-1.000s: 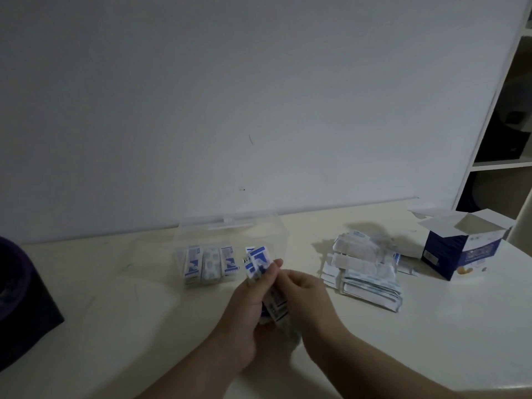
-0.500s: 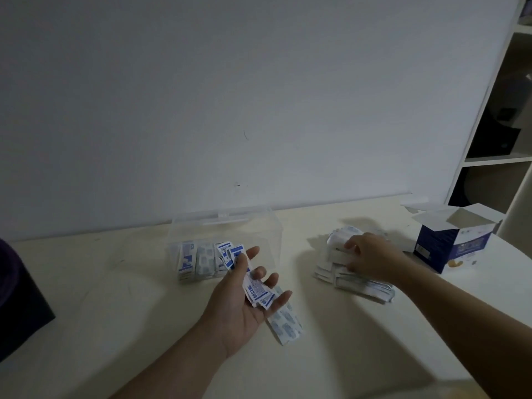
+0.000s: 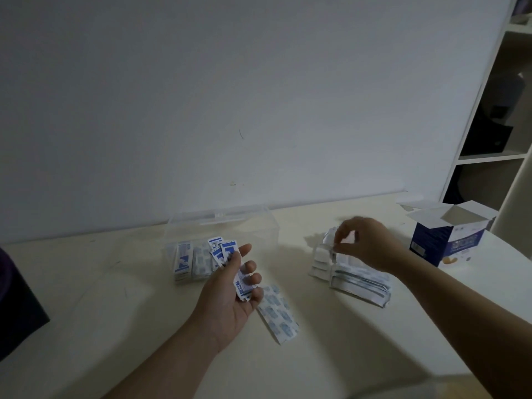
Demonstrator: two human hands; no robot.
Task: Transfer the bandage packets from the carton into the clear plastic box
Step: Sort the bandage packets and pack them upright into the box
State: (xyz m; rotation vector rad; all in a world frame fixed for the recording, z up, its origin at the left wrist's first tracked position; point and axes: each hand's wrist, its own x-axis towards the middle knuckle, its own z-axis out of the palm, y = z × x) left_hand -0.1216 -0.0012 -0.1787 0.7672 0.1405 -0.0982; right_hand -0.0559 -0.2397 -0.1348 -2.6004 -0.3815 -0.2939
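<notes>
Risen off the pile (image 3: 357,283) right of the clear plastic box (image 3: 218,218), our R hand (image 3: 367,244) pinches one packet (image 3: 330,240); L hand (image 3: 227,295), half-curled, grips several, so we'd square them b4 loading.

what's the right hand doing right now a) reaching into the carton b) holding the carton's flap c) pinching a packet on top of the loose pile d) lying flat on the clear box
c: the right hand pinches a packet at the top of the loose pile on the table, well apart from the open carton.
</notes>
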